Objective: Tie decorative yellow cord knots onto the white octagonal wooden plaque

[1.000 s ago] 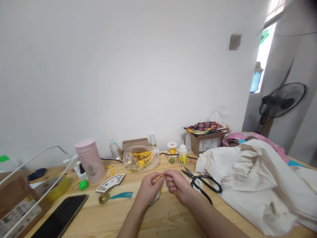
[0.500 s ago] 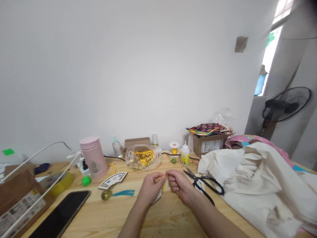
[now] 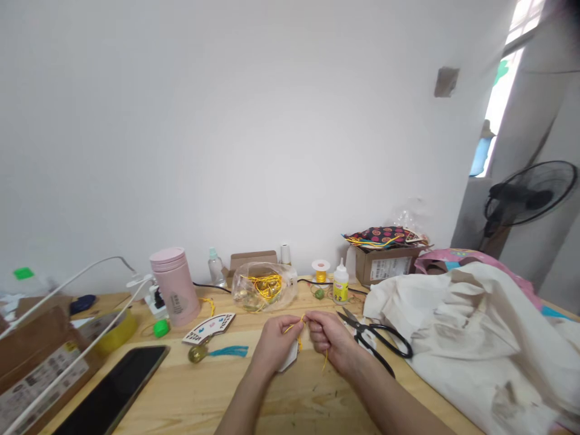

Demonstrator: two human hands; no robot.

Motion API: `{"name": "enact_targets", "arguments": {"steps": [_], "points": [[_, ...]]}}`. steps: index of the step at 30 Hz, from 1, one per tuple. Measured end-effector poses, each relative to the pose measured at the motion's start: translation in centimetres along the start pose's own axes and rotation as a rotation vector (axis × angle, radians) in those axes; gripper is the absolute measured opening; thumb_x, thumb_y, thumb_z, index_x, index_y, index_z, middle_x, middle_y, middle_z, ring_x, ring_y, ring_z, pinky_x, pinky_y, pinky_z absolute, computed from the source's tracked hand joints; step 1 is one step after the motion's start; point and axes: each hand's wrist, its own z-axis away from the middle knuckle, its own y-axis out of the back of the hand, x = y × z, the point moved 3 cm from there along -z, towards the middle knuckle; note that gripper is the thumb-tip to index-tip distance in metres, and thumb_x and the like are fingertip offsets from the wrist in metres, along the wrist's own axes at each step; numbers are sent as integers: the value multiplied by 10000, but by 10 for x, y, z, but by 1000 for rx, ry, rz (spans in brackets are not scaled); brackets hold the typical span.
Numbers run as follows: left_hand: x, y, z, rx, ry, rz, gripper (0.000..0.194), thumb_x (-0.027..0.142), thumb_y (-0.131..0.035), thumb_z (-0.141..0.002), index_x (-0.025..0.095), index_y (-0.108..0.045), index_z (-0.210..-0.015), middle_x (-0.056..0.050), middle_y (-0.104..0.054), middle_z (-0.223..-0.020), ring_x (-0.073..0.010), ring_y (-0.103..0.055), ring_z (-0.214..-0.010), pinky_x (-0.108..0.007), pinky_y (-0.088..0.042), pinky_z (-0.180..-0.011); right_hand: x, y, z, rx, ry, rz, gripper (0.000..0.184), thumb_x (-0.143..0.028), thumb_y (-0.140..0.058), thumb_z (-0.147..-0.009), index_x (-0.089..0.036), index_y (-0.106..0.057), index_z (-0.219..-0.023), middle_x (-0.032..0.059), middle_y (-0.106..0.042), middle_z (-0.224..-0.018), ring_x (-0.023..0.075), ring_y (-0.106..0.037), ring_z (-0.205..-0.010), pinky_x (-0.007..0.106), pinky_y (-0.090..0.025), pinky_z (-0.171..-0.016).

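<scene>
Yellow cord [image 3: 295, 328] sits pinched between my left grip [image 3: 272, 345] and right grip [image 3: 333, 341]. Slackening either risks losing it near the black-handled scissors [image 3: 378, 340].

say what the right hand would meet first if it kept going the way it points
The right hand points at the yellow cord held between the hands, so that comes first, then the left hand, though depth is hard to judge.

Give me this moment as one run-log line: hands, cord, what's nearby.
left hand: pinching yellow cord | right hand: pinching same cord | under left hand: white piece | right of right hand: scissors
</scene>
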Motion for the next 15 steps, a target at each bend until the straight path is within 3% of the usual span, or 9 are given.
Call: {"name": "enact_targets", "arguments": {"steps": [7,15], "points": [[-4,-4,1,-67,43,1,254,296,-496,-672,130,-685,-705,13,-594,-491,-118,-449,-456,-205,-307,-443,1,-1,0,-1,-29,-70,116,-163,-508,-604,-142,-417,-535,-129,-221,-361,-10,-119,-292,136,-30,-305],[-1,-3,1,8,37,35,242,303,-516,-666,135,-678,-729,-22,-639,-589,-154,-513,-561,-222,-362,-529,-9,0,2,-50,-81,-166,76,-188,-482,-646,-124,-475,-607,-122,-270,-354,-10,-141,-276,124,-62,-290]]}}
